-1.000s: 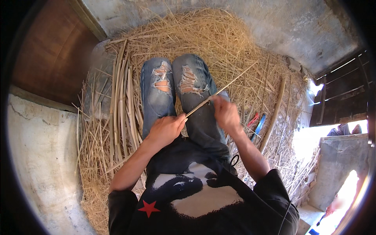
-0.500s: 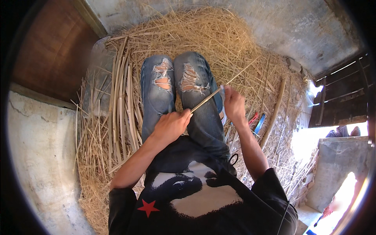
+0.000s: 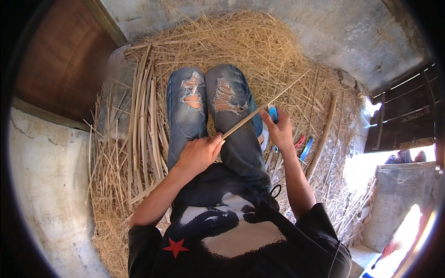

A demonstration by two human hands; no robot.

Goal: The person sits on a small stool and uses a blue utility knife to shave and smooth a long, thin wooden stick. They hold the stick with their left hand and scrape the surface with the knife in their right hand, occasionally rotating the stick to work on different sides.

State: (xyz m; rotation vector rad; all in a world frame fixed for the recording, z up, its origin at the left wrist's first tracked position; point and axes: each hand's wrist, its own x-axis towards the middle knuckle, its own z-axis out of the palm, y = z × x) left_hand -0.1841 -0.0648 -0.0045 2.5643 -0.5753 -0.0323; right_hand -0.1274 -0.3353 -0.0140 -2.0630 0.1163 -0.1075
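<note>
My left hand (image 3: pixel 200 154) is closed, thumb and fingers pinching the near end of a thin, straw-coloured strip (image 3: pixel 265 104), perhaps split bamboo. The strip slants away over my right thigh toward the upper right. Beside its middle, my right hand (image 3: pixel 281 130) is closed round a small blue tool (image 3: pixel 273 114). Most of that tool is hidden by the fingers, so its kind cannot be told. The right thumb lies very near the strip; whether it touches cannot be made out. Under both hands are my ripped jeans (image 3: pixel 189 125).
Long split strips (image 3: pixel 140 111) lie along my left. A heap of dry straw-like shavings (image 3: pixel 241 34) spreads ahead. At right are a blue-handled tool (image 3: pixel 306 148), a red item (image 3: pixel 300 141) and a round pole (image 3: pixel 323 134). Concrete walls (image 3: pixel 343 34) stand around.
My right hand has come back down along the strip and turned, so the blue tool in it now shows. The strip's far end has swung slightly right; my left hand stays nearly still.
</note>
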